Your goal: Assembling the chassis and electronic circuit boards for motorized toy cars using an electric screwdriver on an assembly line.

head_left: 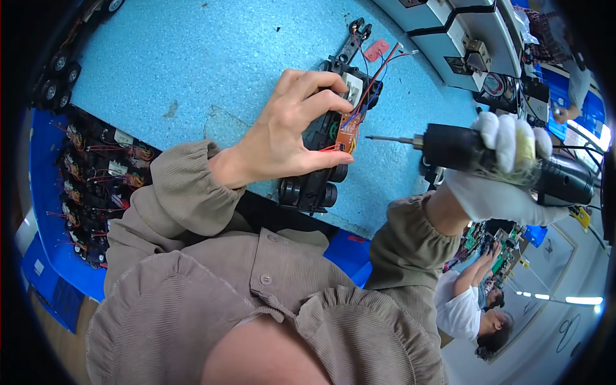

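Observation:
A black toy vehicle chassis (312, 141) with wheels lies on the blue work surface in front of me. Bare and curved over it, my left hand (298, 122) grips an orange-brown circuit board (348, 132) between thumb and fingers, at the chassis's right side. Red and blue wires (380, 72) run from the board toward the far end. In a white glove, my right hand (507, 154) is wrapped round a black electric screwdriver (449, 146). Its thin bit points left and stops short of the board, apart from it.
Blue bins (48, 186) at the left hold several similar chassis with wires. More wheeled chassis (61, 77) stand at the far left edge. A red tag (376, 50) lies near the chassis's far end. White equipment boxes (443, 38) line the far right; other people work at the right.

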`<move>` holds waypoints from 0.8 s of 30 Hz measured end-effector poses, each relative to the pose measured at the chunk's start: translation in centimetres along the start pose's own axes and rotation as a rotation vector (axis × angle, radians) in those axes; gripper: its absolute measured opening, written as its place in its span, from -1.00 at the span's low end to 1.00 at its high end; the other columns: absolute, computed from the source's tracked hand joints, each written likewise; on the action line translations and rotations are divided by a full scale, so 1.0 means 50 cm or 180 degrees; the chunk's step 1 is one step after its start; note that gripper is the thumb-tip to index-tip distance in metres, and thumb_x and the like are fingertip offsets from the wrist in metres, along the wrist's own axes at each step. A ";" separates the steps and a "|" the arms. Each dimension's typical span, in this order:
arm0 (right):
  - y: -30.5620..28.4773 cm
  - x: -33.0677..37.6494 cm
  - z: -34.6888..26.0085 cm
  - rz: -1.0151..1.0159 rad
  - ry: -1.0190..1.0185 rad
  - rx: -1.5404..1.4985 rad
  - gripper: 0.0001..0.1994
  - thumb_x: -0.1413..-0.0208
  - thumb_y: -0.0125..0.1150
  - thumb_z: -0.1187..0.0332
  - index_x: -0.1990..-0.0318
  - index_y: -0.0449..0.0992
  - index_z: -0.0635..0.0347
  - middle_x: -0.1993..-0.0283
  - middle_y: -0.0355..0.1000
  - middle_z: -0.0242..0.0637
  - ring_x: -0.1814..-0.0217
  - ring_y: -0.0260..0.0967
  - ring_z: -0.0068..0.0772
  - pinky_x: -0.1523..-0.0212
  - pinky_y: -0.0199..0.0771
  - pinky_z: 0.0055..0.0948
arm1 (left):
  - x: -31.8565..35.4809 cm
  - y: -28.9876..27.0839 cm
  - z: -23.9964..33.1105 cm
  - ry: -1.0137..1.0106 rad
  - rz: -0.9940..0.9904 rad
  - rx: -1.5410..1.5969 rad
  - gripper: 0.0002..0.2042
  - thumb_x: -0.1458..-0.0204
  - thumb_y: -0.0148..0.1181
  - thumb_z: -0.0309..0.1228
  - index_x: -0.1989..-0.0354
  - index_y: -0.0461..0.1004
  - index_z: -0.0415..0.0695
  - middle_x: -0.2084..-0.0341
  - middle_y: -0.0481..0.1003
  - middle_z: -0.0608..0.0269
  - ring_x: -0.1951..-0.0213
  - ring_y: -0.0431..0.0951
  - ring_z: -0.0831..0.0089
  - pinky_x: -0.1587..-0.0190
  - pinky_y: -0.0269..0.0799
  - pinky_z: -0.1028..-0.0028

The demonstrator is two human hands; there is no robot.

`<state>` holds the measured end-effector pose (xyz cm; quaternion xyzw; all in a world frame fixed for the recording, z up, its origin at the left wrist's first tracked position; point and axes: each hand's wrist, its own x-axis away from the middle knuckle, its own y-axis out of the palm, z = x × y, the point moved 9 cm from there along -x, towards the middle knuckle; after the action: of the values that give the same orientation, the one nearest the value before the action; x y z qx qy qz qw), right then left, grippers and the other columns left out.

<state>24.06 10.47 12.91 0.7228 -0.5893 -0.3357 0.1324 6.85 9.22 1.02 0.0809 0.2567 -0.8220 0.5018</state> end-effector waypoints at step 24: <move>0.111 -0.017 0.091 -0.0436 -0.0323 0.1148 -0.05 0.44 -0.15 -0.65 0.34 0.32 0.23 0.59 0.26 -0.32 0.71 0.19 -0.40 0.65 0.16 -0.36 | 0.003 0.001 -0.005 0.0020 -0.0055 0.0169 -0.53 0.34 0.43 -0.31 0.17 0.41 -0.08 0.00 0.29 0.19 0.01 0.24 0.19 -0.05 0.16 0.27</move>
<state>16.86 10.70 13.08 0.7554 -0.5953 -0.2689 -0.0523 6.77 9.21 0.75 0.0945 0.2370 -0.8326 0.4916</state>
